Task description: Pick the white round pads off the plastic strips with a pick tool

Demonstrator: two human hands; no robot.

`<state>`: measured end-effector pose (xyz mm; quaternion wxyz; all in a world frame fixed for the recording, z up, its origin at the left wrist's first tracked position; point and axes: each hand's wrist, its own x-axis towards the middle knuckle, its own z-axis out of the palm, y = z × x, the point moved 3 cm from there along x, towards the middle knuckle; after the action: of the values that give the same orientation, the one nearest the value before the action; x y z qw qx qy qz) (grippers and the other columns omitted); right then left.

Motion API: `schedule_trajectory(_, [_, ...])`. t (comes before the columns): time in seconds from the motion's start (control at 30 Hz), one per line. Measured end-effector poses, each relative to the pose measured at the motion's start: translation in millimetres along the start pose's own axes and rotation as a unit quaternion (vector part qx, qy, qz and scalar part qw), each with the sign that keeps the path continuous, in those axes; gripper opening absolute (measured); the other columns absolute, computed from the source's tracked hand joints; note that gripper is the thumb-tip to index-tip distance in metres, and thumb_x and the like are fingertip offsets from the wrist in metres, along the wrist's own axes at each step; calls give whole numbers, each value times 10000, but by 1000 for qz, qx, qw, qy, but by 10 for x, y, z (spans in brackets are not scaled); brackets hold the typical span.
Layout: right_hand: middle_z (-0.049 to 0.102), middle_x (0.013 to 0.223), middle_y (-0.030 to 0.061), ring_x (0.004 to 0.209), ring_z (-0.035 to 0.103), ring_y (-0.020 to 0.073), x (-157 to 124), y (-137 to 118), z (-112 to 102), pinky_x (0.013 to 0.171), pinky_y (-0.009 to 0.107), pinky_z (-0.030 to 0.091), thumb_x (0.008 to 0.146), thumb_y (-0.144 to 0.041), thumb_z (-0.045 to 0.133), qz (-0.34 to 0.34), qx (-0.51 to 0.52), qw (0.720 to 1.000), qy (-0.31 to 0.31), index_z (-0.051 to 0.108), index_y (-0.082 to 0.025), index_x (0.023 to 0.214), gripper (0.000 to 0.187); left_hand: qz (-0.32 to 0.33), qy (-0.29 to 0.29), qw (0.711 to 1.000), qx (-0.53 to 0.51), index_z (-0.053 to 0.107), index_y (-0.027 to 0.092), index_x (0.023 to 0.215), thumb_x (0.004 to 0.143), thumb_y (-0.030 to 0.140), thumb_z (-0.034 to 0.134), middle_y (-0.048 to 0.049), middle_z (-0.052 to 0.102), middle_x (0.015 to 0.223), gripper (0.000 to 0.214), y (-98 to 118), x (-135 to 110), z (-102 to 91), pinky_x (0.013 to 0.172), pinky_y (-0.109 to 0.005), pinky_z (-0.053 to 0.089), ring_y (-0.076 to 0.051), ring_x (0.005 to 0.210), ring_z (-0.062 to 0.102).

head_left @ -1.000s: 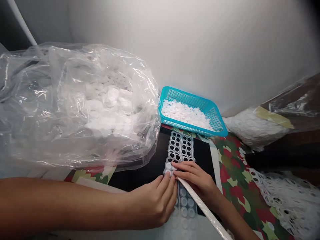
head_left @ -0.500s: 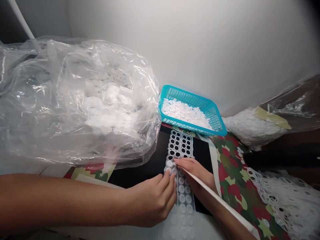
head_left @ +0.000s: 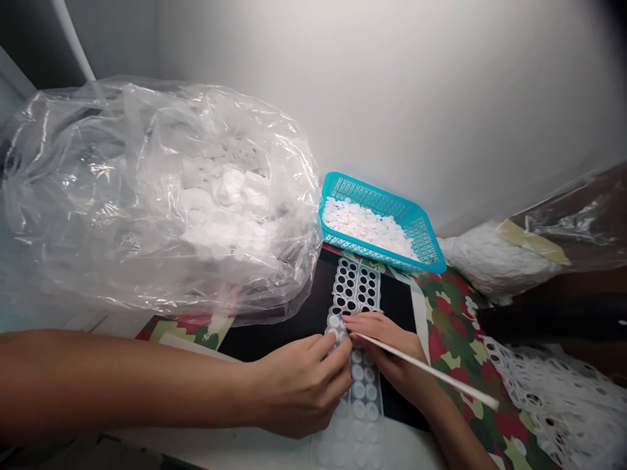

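Print, if any, on the yellow patch (head_left: 533, 241) of the right-hand bag (head_left: 490, 261) is too small to read. The left hand (head_left: 306, 385) reaches in with its forearm nearly level, fingertips gathered at the moulded strip (head_left: 359, 390); whether they pinch anything is hidden. The right hand (head_left: 399, 359), fingers bent, grips a thin white stick (head_left: 441, 376) slanting down across its wrist. The moulded strip lies on the black mat (head_left: 396, 303), in front of the turquoise basket (head_left: 426, 266)
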<state>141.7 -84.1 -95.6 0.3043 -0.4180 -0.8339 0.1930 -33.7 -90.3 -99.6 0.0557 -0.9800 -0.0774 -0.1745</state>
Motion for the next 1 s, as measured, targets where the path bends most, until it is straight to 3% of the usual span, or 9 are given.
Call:
schedule_trajectory(0.23, [685,1084,77,1035,631,185,-43,-25,9,877,312,544,878,-149,504,15,-33,999,-2,608,-205,1036,197,-19,5,1000,-8,569,15,1105,834,276,440,-214,598,1112,398,14,-13,36,802,-405,461,-318,1040,554])
schedule_trajectory(0.33, [678,1106,91,1057,627,199,-48,-41,-13,891,322,540,884,-161,503,-10,-31,999,-13,616,-198,1004,168,-24,3,1000,-8,567,18,1115,837,277,434,-215,594,1135,403,14,-18,44,810,-406,459,-320,1045,556])
schedule_trajectory(0.47, [632,1202,104,1119,597,203,-97,8,-42,949,327,510,882,-136,512,-26,-40,999,-25,631,-199,1064,226,-15,3,1000,-2,567,12,1121,847,283,424,-225,590,1149,411,8,-22,39,816,-409,454,-332,1057,551])
schedule_trajectory(0.7, [615,1236,66,1109,604,156,-171,102,-9,961,285,511,922,-156,458,32,12,997,-62,595,-243,1197,319,-1,0,1000,9,584,10,1114,860,271,419,-199,599,1140,400,18,-18,27,868,-419,427,-336,1078,538])
schedule_trajectory(0.77, [623,1226,65,1117,600,159,-146,87,-12,962,300,515,934,-168,437,19,8,998,-66,593,-243,1203,320,-9,-7,1000,4,580,11,1116,856,277,437,-205,601,1130,399,18,-13,24,857,-417,426,-331,1074,539])
schedule_trajectory(0.9, [650,1184,57,1144,581,175,-101,88,-12,969,347,513,929,-153,444,-34,-30,998,-45,589,-256,1204,328,-16,-15,1000,-6,574,7,1106,834,296,460,-237,591,1130,413,2,2,6,770,-397,438,-316,988,569])
schedule_trajectory(1.0, [649,1182,56,1130,590,184,-115,114,0,939,351,531,908,-115,461,-53,-26,998,6,584,-263,1200,349,-8,-7,1000,-5,592,17,1068,822,292,460,-234,587,1136,391,-12,11,-13,730,-380,432,-302,920,581])
